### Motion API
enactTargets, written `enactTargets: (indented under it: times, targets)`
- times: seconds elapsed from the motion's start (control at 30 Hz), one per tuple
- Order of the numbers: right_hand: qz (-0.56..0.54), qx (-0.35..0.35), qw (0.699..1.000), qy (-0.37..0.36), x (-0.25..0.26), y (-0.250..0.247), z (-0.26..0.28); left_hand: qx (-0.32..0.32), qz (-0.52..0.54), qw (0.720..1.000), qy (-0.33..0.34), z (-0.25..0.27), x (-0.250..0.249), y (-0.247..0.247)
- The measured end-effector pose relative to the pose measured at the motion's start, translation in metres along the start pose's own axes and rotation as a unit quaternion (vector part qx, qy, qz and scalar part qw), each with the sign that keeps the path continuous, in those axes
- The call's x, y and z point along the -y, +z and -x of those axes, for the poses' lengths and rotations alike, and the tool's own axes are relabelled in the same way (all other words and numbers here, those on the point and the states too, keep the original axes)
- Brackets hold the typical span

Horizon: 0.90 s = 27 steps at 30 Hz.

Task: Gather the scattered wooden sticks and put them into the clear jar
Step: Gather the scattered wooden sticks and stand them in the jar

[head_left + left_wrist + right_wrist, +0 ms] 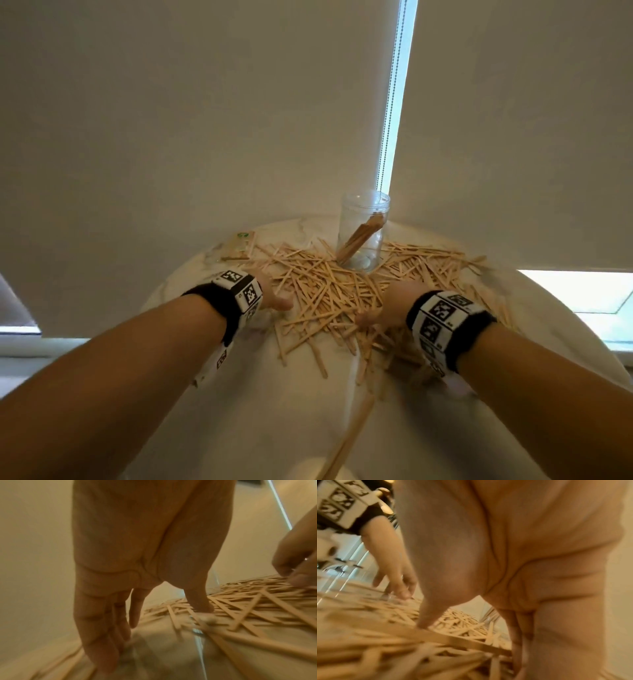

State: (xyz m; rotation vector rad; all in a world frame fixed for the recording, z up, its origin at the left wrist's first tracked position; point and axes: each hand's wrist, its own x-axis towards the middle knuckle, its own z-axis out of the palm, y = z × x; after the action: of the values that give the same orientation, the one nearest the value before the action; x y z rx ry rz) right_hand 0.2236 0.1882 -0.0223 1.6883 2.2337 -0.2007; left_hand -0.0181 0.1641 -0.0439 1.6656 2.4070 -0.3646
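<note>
A heap of thin wooden sticks (pixel 329 291) is spread over the round white table (pixel 301 411). Behind it stands the clear jar (pixel 363 233), upright, with a bundle of sticks leaning inside. My left hand (pixel 277 301) lies at the heap's left edge, fingers straight and pointing down at the tabletop (pixel 102 635), thumb touching the sticks (pixel 248 608). My right hand (pixel 376 311) is down on the heap's near right part, fingers straight among the sticks (pixel 462 626), thumb tip on one stick. Neither hand holds anything that I can see.
A small printed packet (pixel 239 245) lies at the table's back left. A window blind with a bead chain (pixel 390 102) hangs right behind the jar. Some sticks reach toward the near table edge (pixel 349 442). The table's near left part is bare.
</note>
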Motion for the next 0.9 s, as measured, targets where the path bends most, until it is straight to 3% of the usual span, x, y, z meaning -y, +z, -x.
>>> enactTargets:
  times: [0.13,0.33,0.53,0.63,0.77,0.9]
  targets:
    - [-0.041,-0.021,0.998,-0.031,0.018,-0.003,-0.001,-0.027,0.01,0.999,0.017,0.023,-0.012,0.009]
    - [-0.072,-0.041,0.996,-0.011,0.029,-0.003,0.003,-0.047,0.11,0.989,0.085,0.04,-0.049,0.012]
    - [-0.092,-0.043,0.995,0.001,0.024,-0.001,-0.001,-0.076,0.165,0.98,0.08,0.03,-0.075,0.007]
    - [-0.066,-0.035,0.997,-0.011,0.023,0.002,-0.002,-0.068,0.125,0.985,0.1,0.019,-0.086,0.01]
    - [-0.077,-0.023,0.996,-0.028,0.023,0.001,-0.004,-0.011,0.016,0.994,0.109,-0.02,-0.096,0.017]
    - [-0.129,-0.01,0.991,-0.035,0.011,0.005,-0.009,-0.014,-0.031,0.994,0.104,0.008,-0.093,0.003]
